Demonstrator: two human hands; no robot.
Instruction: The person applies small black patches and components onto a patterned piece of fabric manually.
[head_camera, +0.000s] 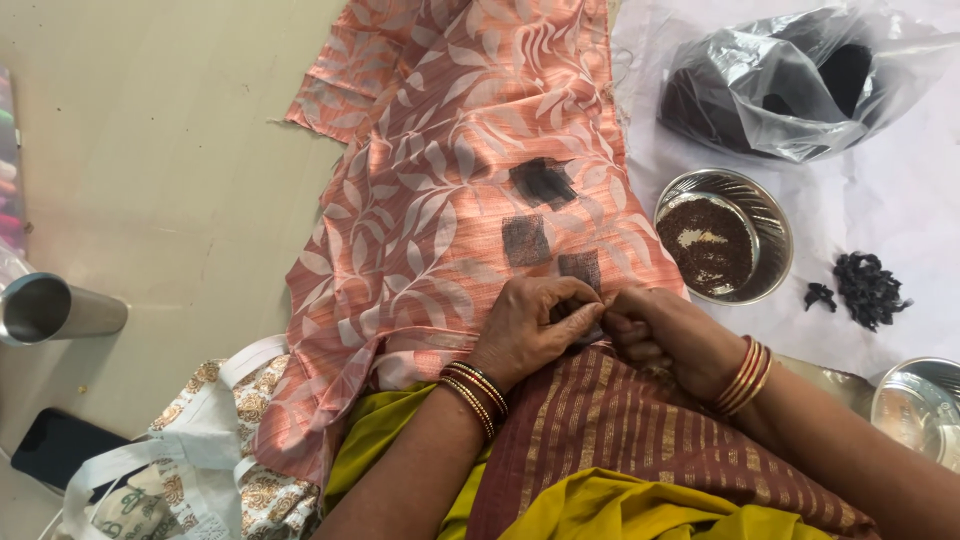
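A salmon-pink cloth (450, 150) with a pale leaf print lies spread over the floor and my lap. Three dark square patches (527, 240) sit on it near its middle. My left hand (525, 330) pinches the cloth's near edge just below the lowest patch. My right hand (655, 335) meets it from the right, fingers closed on the same fold of cloth. What lies between the fingertips is hidden. Both wrists wear bangles.
A steel bowl of dark grains (722, 238) stands right of the cloth. A plastic bag of dark material (800, 80) lies behind it, with a dark clump (868, 288) nearby. Another steel bowl (920, 405), a steel tumbler (55, 308), a phone (60, 445) and a printed bag (200, 470) surround me.
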